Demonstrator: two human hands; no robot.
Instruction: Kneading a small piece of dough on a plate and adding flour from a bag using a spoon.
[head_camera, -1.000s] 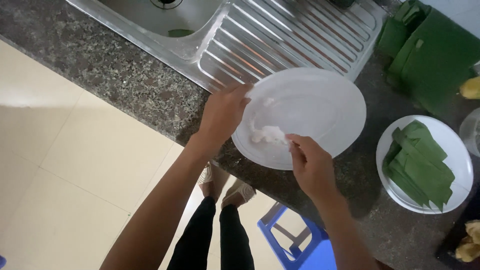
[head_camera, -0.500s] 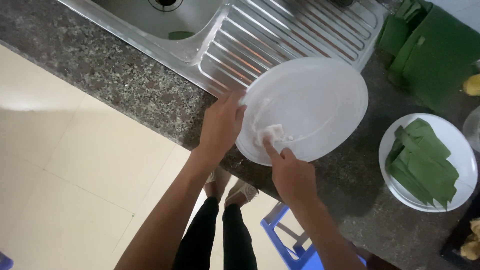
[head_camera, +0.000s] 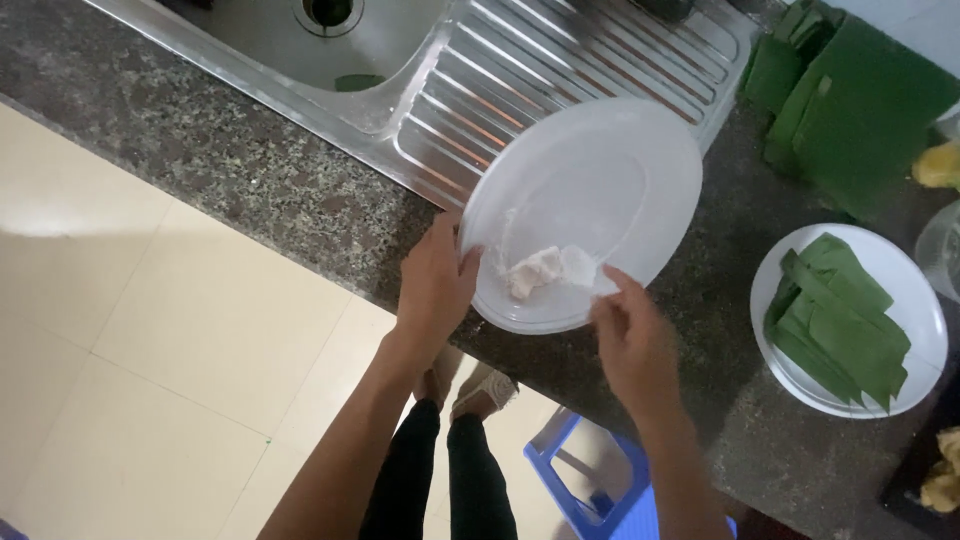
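White plastic, a broad oval plate, sits tilted in my left hand, which grips its near rim with the thumb hooked over the edge. The plate hangs above the speckled granite counter, its far side over the ribbed steel draining board of the sink. My right hand pinches a small pale wad, cloth or paper, I cannot tell which, and presses it against the lower part of the plate's face, close to my left thumb.

As for progress, I judge the wiping to be partway: the upper stretch of the plate looks clean and dull, while a faint smear shows just above the wad, so the lower part and the rim near my fingers appear still to need attention. The underside is hidden from me.

To my right, well apart from the plate, a round white dish holds a stack of folded green leaf strips, and larger green leaves lie farther back on the counter. Below, a blue stool stands on the pale tiled floor.
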